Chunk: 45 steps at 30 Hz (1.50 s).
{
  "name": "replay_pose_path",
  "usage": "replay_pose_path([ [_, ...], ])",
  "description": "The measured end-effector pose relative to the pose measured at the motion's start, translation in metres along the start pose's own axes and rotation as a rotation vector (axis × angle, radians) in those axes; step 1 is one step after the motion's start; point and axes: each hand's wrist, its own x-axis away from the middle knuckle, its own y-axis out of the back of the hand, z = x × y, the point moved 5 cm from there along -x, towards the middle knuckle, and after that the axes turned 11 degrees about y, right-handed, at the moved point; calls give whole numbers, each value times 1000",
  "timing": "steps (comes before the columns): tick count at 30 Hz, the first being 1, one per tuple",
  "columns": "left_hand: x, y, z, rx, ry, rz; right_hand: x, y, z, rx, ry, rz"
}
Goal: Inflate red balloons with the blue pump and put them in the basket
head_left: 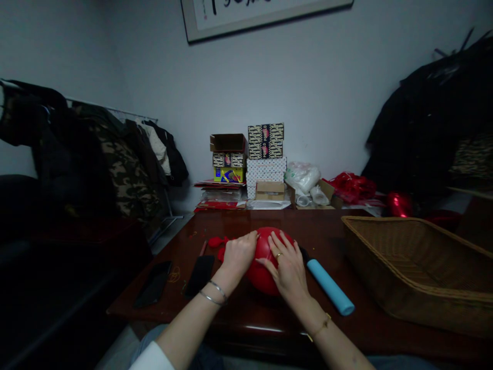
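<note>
A round red balloon (265, 282) is held between my two hands above the dark wooden table (319, 226). At its left side my left hand (241, 253) is closed, with fingers curled against the balloon; what they pinch is too small to name. My right hand (287, 264) lies on the balloon's right and upper side with its fingers spread and a ring on one finger. Small red uninflated balloons (216, 242) lie just left of my left hand. To the right of my right hand is a light blue cylinder (330, 287) with a dark end.
A wicker basket (404, 293) stands at the right. Two dark phones (199, 276) and thin yellow bands (174, 275) lie at the left. Stacked boxes (266, 172), plastic bags (303, 177) and red foil (350, 187) are at the back.
</note>
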Motion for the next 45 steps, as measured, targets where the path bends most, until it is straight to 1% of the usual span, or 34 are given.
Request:
replay_pose_path([
  [2,1,3,2,-44,81,1,2,0,11,81,38,13],
  [4,4,7,2,-76,125,-1,3,0,16,124,49,23],
  [7,11,12,-1,-81,113,17,1,0,8,145,19,51],
  [9,17,15,-5,-64,36,46,-1,1,-2,132,-3,91],
  [10,20,17,-8,-58,-31,55,-2,2,-8,124,-13,109],
  [12,27,22,-16,-59,-211,49,-5,7,-15,109,10,132],
  [14,33,28,-21,-74,-381,-8,-8,11,-18,64,42,177],
  [15,35,30,-23,-80,-443,-51,-9,12,-19,27,45,206],
  [17,36,32,-24,-75,-526,-156,-11,15,-20,-49,24,253],
  [20,38,31,-22,-12,-613,-304,-15,18,-22,-112,-4,278],
  [23,39,25,-19,59,-646,-388,-20,18,-23,-165,5,290],
  [28,41,22,-12,166,-675,-455,-21,10,-25,-264,-24,258],
  [32,44,17,-8,235,-697,-517,-20,3,-17,-320,-58,251],
  [35,46,10,-5,298,-689,-513,-19,3,-7,-345,-66,260],
  [38,46,3,-1,380,-683,-467,-18,3,-3,-357,-83,275],
  [41,45,0,2,444,-708,-384,-15,1,-5,-347,-99,288],
  [45,40,5,7,473,-699,-247,-13,1,-5,-300,-96,272],
])
